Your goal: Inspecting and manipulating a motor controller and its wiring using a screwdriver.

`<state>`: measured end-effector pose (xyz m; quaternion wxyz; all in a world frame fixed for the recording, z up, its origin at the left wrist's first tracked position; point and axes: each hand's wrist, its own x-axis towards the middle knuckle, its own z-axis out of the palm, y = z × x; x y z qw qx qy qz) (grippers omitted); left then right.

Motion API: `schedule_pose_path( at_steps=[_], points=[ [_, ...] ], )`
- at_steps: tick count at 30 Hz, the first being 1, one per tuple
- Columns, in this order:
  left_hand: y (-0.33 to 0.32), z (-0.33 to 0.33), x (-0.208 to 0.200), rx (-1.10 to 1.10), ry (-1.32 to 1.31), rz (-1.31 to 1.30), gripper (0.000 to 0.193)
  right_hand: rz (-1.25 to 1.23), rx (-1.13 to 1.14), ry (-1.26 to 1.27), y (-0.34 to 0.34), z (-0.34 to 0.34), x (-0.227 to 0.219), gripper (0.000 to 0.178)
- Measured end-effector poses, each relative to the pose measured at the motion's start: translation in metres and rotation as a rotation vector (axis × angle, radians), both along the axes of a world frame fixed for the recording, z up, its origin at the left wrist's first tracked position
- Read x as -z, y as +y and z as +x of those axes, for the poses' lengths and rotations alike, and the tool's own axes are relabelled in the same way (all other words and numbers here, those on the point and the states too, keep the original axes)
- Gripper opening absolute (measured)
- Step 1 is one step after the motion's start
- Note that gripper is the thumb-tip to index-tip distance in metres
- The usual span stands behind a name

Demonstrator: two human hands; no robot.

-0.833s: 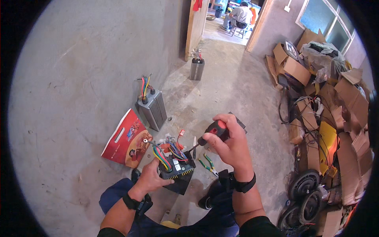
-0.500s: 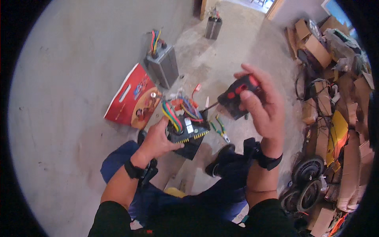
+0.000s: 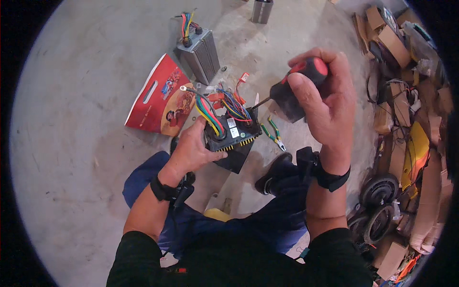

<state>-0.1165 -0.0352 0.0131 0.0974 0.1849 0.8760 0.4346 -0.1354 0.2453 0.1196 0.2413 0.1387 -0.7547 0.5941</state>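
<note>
My left hand (image 3: 187, 152) grips the left side of a black finned controller box (image 3: 235, 136), its thumb along the near edge. Thick coloured cables (image 3: 208, 115) rise from the box's left part, one ending in a ring terminal. Thinner wires (image 3: 237, 106) with red connectors come out farther right. In my right hand (image 3: 325, 93) is a chunky red-and-black screwdriver (image 3: 300, 86). Its thin shaft slants down to the box's far right corner, where the tip appears to meet it; the exact contact is too small to tell. Green-and-yellow pliers (image 3: 274, 134) lie just right of the box.
A grey finned metal unit (image 3: 203, 56) with wires stands beyond the box, and a similar one (image 3: 262, 11) farther off. Left of the box is a red printed bag (image 3: 158, 98). Cardboard (image 3: 396, 45), wheels (image 3: 379, 190) and a yellow panel (image 3: 415, 155) are piled along the right.
The view has tilted down, so things sit higher in it. The screwdriver still points at the box's far right corner, and my left hand keeps its hold.
</note>
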Motion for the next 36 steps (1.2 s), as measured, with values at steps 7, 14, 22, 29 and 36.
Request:
schedule_pose_path(
  at_steps=[7,14,22,29,36],
  points=[
    [-0.001,-0.002,0.006,-0.017,-0.048,0.000,0.094,-0.032,-0.191,-0.114,0.016,0.008,-0.004,0.047],
    [0.000,0.001,0.001,-0.040,-0.071,-0.015,0.094,0.075,-0.053,-0.073,0.016,0.002,0.001,0.046],
    [0.001,0.001,0.004,-0.043,-0.065,0.027,0.099,0.132,0.160,0.035,0.003,-0.001,0.001,0.046],
    [0.000,-0.002,0.011,-0.026,-0.155,0.078,0.094,0.178,0.053,-0.106,0.009,0.006,-0.003,0.044],
    [-0.002,-0.001,0.011,0.003,-0.094,0.102,0.099,0.043,-0.228,-0.187,0.026,0.011,-0.005,0.051]
  ],
)
